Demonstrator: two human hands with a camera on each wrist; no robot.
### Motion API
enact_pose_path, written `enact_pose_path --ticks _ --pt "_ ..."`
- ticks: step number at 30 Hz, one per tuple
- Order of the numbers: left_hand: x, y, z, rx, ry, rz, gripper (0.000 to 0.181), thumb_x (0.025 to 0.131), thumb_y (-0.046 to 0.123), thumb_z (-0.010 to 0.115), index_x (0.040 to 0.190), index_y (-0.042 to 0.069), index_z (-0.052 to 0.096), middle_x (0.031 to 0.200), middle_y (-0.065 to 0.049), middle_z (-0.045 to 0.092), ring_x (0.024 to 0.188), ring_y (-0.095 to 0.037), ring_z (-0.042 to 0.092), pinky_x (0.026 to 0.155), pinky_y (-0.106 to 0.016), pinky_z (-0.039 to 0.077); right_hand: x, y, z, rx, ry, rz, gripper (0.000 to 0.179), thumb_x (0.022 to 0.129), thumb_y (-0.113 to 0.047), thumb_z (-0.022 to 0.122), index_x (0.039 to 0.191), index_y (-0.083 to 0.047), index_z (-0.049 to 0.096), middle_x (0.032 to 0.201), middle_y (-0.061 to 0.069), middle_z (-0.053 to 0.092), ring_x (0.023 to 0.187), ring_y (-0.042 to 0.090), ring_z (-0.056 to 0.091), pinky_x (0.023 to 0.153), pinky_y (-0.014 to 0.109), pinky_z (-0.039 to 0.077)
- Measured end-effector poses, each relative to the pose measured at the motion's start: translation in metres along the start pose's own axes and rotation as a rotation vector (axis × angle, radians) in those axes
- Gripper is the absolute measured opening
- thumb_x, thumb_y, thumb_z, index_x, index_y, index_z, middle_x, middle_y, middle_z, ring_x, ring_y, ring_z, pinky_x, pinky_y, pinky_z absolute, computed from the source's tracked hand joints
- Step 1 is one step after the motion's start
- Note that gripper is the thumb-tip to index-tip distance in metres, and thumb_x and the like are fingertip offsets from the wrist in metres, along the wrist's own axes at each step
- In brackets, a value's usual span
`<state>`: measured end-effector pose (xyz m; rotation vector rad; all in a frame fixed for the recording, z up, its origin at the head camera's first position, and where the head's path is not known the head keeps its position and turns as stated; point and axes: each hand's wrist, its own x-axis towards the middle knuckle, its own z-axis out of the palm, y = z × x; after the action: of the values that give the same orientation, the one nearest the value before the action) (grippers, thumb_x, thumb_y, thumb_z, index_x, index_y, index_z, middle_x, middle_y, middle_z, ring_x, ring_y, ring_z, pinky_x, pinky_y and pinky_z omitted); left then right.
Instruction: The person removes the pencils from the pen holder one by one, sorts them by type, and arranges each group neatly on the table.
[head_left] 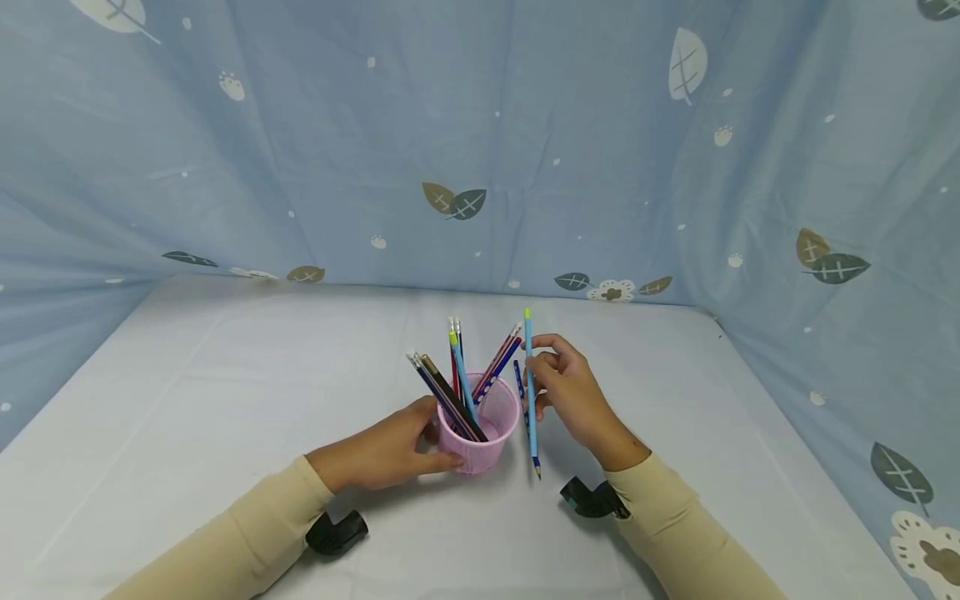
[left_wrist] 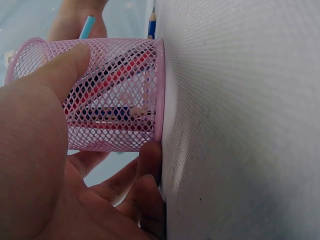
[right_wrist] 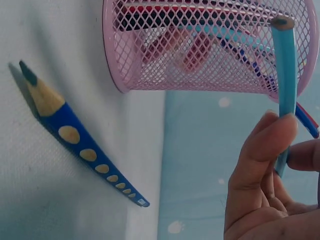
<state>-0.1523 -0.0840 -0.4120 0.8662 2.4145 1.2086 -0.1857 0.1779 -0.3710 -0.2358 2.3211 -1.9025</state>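
My left hand (head_left: 390,450) holds a pink mesh pencil cup (head_left: 480,457) from its left side, thumb on the near wall and fingers around the back and base. The cup (left_wrist: 112,95) stands upright on the table, holding several pencils (head_left: 450,400) that lean left and right. Just right of the cup, my right hand (head_left: 573,392) pinches a light blue pencil (head_left: 529,375) between thumb and fingers. Its sharpened end points down beside the mesh wall; this pencil (right_wrist: 286,70) is outside the cup. Below it a dark blue pencil with round dots (right_wrist: 87,154) lies on the table.
A white cloth (head_left: 247,375) covers the table. Behind and along the sides hangs a light blue curtain (head_left: 337,125) with leaf prints. A black wrist camera (head_left: 592,498) sits at the right cuff, another black camera (head_left: 337,533) at the left cuff.
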Motion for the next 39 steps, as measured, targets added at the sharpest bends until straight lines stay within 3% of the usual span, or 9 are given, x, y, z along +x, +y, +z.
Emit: enact_pose_path --ticks 8,14,23,39 --pt "-0.001 -0.001 0.001 -0.012 -0.009 0.003 0.058 0.091 0.044 0.072 0.135 0.012 0.051 0.119 0.001 0.057 0.102 -0.011 0.058 0.089 -0.028 0.050 0.001 0.003 -0.005 -0.063 -0.040 0.019 0.041 0.103 -0.015 0.049 0.144 -0.012 0.043 0.091 0.016 0.060 0.062 0.016 0.059 0.050 0.029 0.053" --pt "-0.002 0.001 0.002 -0.002 -0.008 -0.008 0.059 0.090 0.044 0.073 0.135 0.011 0.051 0.118 0.001 0.057 0.101 -0.012 0.058 0.087 -0.028 0.050 0.003 0.008 -0.008 -0.098 -0.040 0.032 0.044 0.100 -0.013 0.052 0.144 -0.012 0.046 0.095 0.012 0.061 0.060 0.016 0.058 0.052 0.030 0.055" --pt "-0.004 0.000 0.002 0.011 -0.001 -0.022 0.061 0.089 0.045 0.073 0.135 0.011 0.050 0.116 0.001 0.058 0.100 -0.012 0.057 0.086 -0.028 0.050 0.006 0.016 -0.007 -0.114 -0.068 0.053 0.049 0.099 -0.012 0.057 0.147 -0.009 0.046 0.108 0.021 0.060 0.056 0.015 0.058 0.053 0.027 0.055" --pt "0.000 0.000 -0.001 0.014 0.001 -0.012 0.059 0.090 0.043 0.073 0.135 0.011 0.051 0.118 0.000 0.057 0.102 -0.012 0.057 0.088 -0.029 0.050 0.015 0.021 -0.015 -0.140 -0.040 0.065 0.050 0.098 -0.012 0.060 0.146 -0.006 0.047 0.110 0.027 0.062 0.066 0.016 0.063 0.056 0.028 0.056"
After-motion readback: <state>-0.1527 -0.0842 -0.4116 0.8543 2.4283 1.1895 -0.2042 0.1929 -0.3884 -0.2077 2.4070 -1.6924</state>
